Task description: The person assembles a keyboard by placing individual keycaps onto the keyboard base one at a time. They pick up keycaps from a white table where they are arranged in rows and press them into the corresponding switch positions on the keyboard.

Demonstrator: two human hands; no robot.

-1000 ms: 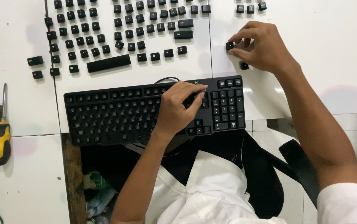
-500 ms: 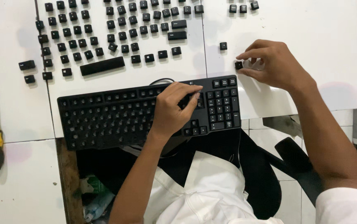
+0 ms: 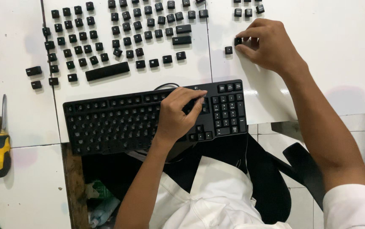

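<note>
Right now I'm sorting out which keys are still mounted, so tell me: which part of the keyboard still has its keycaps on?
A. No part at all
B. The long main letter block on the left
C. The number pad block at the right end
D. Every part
C: the keyboard shows bare sockets across its main block, while the number pad at the right end still carries caps; loose keycaps lie on the white surface above.

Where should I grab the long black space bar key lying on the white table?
Pinch the long black plastic space bar across its narrow width near the middle, coming straight down from above. It lies flat on the white table, slightly slanted, with clear gaps along both long sides for fingertips.
</note>
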